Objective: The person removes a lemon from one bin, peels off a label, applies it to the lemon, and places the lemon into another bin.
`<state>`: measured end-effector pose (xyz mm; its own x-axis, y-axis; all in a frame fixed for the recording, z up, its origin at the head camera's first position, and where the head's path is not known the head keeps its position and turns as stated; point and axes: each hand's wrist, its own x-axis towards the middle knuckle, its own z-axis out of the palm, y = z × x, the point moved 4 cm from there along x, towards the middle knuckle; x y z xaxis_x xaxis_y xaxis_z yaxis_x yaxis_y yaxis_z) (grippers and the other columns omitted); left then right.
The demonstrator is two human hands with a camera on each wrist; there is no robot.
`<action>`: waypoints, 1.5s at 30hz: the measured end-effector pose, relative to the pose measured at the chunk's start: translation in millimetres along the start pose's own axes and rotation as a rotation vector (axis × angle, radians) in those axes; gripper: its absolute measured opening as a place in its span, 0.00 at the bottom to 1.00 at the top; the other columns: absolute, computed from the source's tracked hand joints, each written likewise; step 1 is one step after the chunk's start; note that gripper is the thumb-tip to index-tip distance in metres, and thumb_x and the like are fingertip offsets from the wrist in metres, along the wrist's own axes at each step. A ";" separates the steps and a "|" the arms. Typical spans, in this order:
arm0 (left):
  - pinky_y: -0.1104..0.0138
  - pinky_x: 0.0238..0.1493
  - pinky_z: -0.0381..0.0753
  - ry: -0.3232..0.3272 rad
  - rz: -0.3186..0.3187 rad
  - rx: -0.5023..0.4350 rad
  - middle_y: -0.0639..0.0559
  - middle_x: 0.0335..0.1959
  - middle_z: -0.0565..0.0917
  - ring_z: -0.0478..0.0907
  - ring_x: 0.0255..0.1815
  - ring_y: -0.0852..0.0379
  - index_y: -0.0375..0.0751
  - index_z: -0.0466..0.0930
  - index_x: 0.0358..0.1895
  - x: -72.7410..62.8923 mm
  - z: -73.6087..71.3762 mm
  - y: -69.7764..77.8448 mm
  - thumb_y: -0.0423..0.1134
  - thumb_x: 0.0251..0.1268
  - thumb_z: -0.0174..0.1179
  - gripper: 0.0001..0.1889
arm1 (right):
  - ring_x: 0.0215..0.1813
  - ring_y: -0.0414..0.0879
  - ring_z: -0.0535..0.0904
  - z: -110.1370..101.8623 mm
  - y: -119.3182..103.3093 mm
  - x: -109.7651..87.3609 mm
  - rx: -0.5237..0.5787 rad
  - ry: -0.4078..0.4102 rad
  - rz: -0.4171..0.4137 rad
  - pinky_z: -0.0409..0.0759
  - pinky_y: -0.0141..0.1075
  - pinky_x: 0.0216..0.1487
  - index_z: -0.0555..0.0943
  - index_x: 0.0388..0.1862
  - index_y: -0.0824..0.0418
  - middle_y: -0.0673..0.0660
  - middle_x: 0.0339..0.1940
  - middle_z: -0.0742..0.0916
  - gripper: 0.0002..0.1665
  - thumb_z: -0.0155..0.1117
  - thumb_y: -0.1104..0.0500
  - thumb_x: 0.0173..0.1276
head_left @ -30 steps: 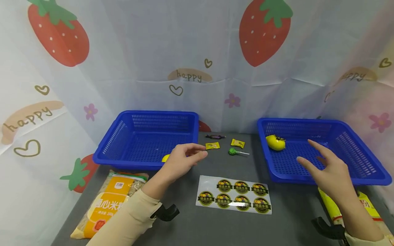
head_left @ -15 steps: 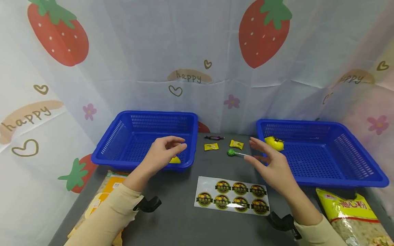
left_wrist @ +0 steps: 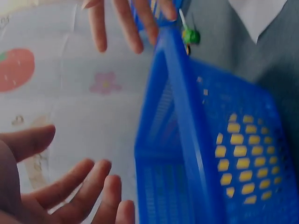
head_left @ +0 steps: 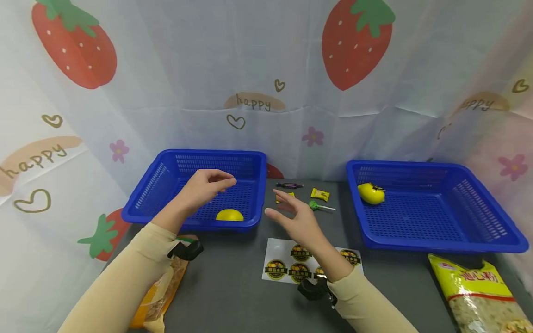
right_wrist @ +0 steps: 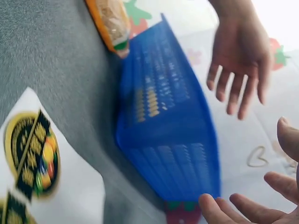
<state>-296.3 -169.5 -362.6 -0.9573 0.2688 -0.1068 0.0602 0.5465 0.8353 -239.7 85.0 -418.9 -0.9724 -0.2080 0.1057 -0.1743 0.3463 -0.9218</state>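
My left hand (head_left: pixel 206 187) hovers over the left blue basket (head_left: pixel 166 221), fingers loosely bent and holding nothing. Beneath it in that basket lies a yellow lemon (head_left: pixel 230 215), also showing through the holes in the left wrist view. Just beyond the basket's right side is my right hand (head_left: pixel 297 219), thumb and fingers apart, nothing between them. It partly hides a yellow wrapped candy (head_left: pixel 287 198). Below its wrist lies a white sheet of round fruit stickers (head_left: pixel 300 273), partly covered by the forearm. In the right wrist view both hands, left (right_wrist: pixel 240 70) and right (right_wrist: pixel 266 196), appear with spread fingers.
The right blue basket (head_left: pixel 416 245) holds a lemon (head_left: pixel 371 194) bearing a dark sticker. Between the baskets lie a purple candy (head_left: pixel 290 185), a second yellow candy (head_left: pixel 319 194) and a green lollipop (head_left: pixel 314 205). Food bags (head_left: pixel 479 286) lie at front right and front left (head_left: pixel 162 296).
My right hand has moved left from over the right basket to beside the left one. My left hand has shifted left and farther over its basket, uncovering the lemon there.
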 end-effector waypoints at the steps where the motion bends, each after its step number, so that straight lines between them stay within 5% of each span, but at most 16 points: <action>1: 0.51 0.60 0.77 -0.030 -0.003 -0.011 0.45 0.62 0.80 0.78 0.58 0.45 0.47 0.78 0.64 4.4 -2.1 -1.2 0.57 0.72 0.59 0.25 | 0.70 0.54 0.76 4.5 0.6 2.5 -0.001 -0.001 0.006 0.79 0.54 0.62 0.70 0.74 0.39 0.55 0.71 0.78 0.39 0.69 0.36 0.66; 11: 0.37 0.73 0.61 -0.363 0.020 -0.060 0.38 0.75 0.66 0.64 0.74 0.38 0.48 0.68 0.74 42.4 -24.8 -19.7 0.51 0.72 0.61 0.30 | 0.72 0.58 0.74 43.5 7.8 16.4 0.006 -0.083 0.024 0.78 0.55 0.64 0.66 0.78 0.41 0.52 0.78 0.71 0.42 0.67 0.37 0.68; 20: 0.24 0.69 0.40 -0.619 -0.179 -0.178 0.49 0.84 0.50 0.48 0.82 0.37 0.56 0.54 0.81 62.7 -22.3 -51.2 0.50 0.74 0.57 0.36 | 0.72 0.60 0.73 54.8 13.6 15.0 0.033 -0.078 -0.001 0.77 0.55 0.65 0.73 0.74 0.43 0.58 0.79 0.68 0.33 0.65 0.41 0.72; 29: 0.31 0.70 0.58 -0.686 -0.283 -0.120 0.43 0.82 0.55 0.56 0.79 0.36 0.49 0.55 0.81 73.4 -5.2 -76.0 0.43 0.69 0.64 0.40 | 0.72 0.62 0.73 55.2 14.1 14.3 0.066 -0.070 0.017 0.76 0.57 0.65 0.74 0.73 0.42 0.58 0.79 0.68 0.31 0.65 0.43 0.72; 37: 0.38 0.73 0.61 -0.825 -0.255 0.050 0.44 0.81 0.57 0.52 0.81 0.40 0.48 0.61 0.79 76.0 10.5 -74.3 0.39 0.66 0.66 0.39 | 0.74 0.58 0.70 54.5 15.0 12.4 0.061 -0.059 0.049 0.74 0.57 0.68 0.74 0.72 0.40 0.55 0.80 0.67 0.31 0.66 0.44 0.72; 42: 0.46 0.68 0.72 -0.865 -0.292 0.129 0.47 0.79 0.62 0.63 0.73 0.43 0.52 0.66 0.76 77.5 18.7 -76.8 0.38 0.59 0.71 0.40 | 0.76 0.56 0.69 54.2 15.3 10.1 0.062 -0.056 0.060 0.71 0.58 0.69 0.74 0.72 0.39 0.54 0.79 0.67 0.31 0.66 0.42 0.71; 45: 0.44 0.71 0.68 -0.871 -0.315 0.137 0.48 0.77 0.65 0.65 0.71 0.44 0.53 0.71 0.73 78.6 23.6 -77.7 0.35 0.58 0.72 0.38 | 0.76 0.55 0.68 53.8 16.4 9.7 0.056 -0.057 0.063 0.70 0.58 0.70 0.74 0.71 0.38 0.54 0.79 0.67 0.31 0.67 0.42 0.70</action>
<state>-369.5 -172.1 -448.6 -0.3895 0.5617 -0.7300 -0.0802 0.7688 0.6344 -243.7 39.5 -453.1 -0.9705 -0.2396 0.0265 -0.1021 0.3088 -0.9456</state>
